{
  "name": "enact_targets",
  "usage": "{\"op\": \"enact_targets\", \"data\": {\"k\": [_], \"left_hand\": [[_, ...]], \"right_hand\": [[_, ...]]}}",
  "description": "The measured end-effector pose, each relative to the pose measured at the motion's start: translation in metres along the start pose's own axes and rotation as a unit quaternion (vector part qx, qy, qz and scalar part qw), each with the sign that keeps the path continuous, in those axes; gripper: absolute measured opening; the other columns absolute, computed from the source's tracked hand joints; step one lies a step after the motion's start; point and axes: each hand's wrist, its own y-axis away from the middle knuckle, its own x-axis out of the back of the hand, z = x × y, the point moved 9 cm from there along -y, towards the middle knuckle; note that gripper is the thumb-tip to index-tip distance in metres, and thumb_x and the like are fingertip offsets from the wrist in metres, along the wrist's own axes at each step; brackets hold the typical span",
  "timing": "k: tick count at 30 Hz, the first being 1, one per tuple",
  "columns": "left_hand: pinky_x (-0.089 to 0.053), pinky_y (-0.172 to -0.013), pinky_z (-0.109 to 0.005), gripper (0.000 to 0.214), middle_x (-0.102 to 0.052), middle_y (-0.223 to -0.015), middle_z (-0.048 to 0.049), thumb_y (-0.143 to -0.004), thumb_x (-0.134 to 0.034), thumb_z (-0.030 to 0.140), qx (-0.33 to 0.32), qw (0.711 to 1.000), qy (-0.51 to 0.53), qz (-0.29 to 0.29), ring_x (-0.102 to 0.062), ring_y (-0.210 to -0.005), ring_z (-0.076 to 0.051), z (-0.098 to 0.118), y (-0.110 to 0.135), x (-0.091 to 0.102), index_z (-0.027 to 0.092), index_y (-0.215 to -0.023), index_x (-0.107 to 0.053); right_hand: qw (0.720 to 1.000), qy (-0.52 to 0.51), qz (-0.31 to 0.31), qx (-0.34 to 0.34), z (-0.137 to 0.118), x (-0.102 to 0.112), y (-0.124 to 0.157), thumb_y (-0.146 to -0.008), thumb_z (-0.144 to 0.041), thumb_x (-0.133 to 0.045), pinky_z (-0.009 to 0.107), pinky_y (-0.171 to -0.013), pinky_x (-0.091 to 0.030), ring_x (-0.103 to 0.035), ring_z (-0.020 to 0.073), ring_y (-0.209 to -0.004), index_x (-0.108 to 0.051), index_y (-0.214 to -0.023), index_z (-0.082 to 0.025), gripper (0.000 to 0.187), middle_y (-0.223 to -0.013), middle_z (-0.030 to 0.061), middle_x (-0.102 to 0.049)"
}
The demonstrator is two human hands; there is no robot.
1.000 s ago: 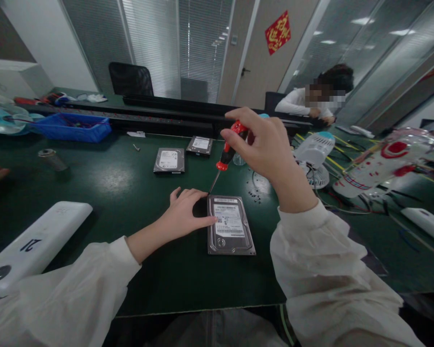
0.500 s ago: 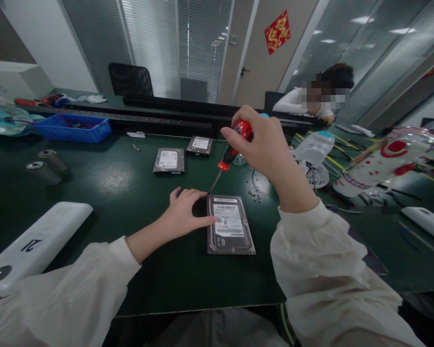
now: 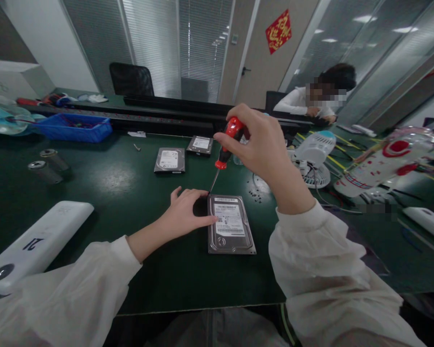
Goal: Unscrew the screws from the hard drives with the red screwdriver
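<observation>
A hard drive point(image 3: 231, 241) lies label up on the green table in front of me. My left hand point(image 3: 181, 212) steadies it from the left: the thumb rests on the label and the index fingertip touches the far left corner. In my right hand point(image 3: 260, 137) is a red and black screwdriver point(image 3: 223, 156), gripped by its handle and tilted. Its tip meets the drive's far left corner, beside my left index finger; the screw there is too small to make out. Small dark screws point(image 3: 253, 195) lie scattered to the right of the drive.
Farther back lie a second hard drive point(image 3: 169, 160) and a smaller drive point(image 3: 200, 145). At left are a blue tray point(image 3: 74, 129), two metal cylinders point(image 3: 45, 171) and a white device point(image 3: 39, 246). A small fan point(image 3: 314, 149) stands at right. Across the table sits a person point(image 3: 292, 101).
My right hand and the screwdriver handle have shifted slightly left, with the tip staying at the same corner. My left hand and the hard drive have kept their places.
</observation>
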Motion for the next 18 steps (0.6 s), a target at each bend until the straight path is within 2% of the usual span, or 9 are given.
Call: {"op": "enact_targets", "data": {"k": [3,7,9,13,18], "left_hand": [[-0.014,-0.132,-0.070,0.077,-0.072,-0.139,-0.0114,-0.085,-0.073,0.075,-0.002,1.000,0.003,0.003,-0.060,-0.138,-0.039,0.000,0.000,0.000,0.024,-0.141,-0.063],[-0.014,-0.132,-0.070,0.077,-0.072,-0.138,-0.0116,-0.084,-0.073,0.075,0.000,1.000,0.004,0.005,-0.061,-0.137,-0.039,-0.002,0.000,-0.001,0.023,-0.141,-0.063],[-0.014,-0.132,-0.070,0.077,-0.072,-0.139,-0.0113,-0.084,-0.073,0.075,0.000,1.000,0.005,0.005,-0.061,-0.138,-0.039,-0.003,0.000,-0.001,0.024,-0.141,-0.063],[-0.014,-0.133,-0.069,0.078,-0.071,-0.140,-0.0110,-0.085,-0.072,0.077,-0.001,1.000,0.005,0.003,-0.061,-0.138,-0.039,-0.002,0.000,-0.002,0.025,-0.142,-0.062],[-0.012,-0.133,-0.069,0.078,-0.071,-0.139,-0.0125,-0.084,-0.074,0.075,0.006,1.000,0.008,0.004,-0.060,-0.138,-0.039,-0.002,-0.001,-0.003,0.021,-0.140,-0.063]], "right_hand": [[1.000,-0.022,-0.003,0.015,0.000,0.001,-0.001,-0.095,-0.044,-0.071,0.049,-0.097,-0.061,-0.071,0.0280,-0.096,-0.069,-0.118,-0.026,0.029,-0.102,0.0069,-0.075],[0.997,-0.058,-0.019,0.041,-0.005,0.002,0.000,-0.098,-0.039,-0.064,0.050,-0.099,-0.061,-0.072,0.0283,-0.105,-0.070,-0.127,-0.026,0.033,-0.114,0.0088,-0.076],[0.997,-0.066,-0.012,0.029,-0.005,0.000,0.001,-0.101,-0.043,-0.060,0.048,-0.097,-0.061,-0.072,0.0271,-0.104,-0.071,-0.122,-0.025,0.030,-0.107,0.0075,-0.075],[0.997,-0.069,0.019,-0.004,-0.003,-0.004,0.003,-0.099,-0.045,-0.065,0.045,-0.091,-0.061,-0.070,0.0241,-0.093,-0.067,-0.109,-0.025,0.022,-0.098,0.0052,-0.072],[0.997,-0.078,-0.013,0.012,-0.005,-0.008,0.003,-0.104,-0.034,-0.050,0.050,-0.103,-0.058,-0.069,0.0269,-0.105,-0.059,-0.128,-0.028,0.026,-0.113,0.0072,-0.073]]}}
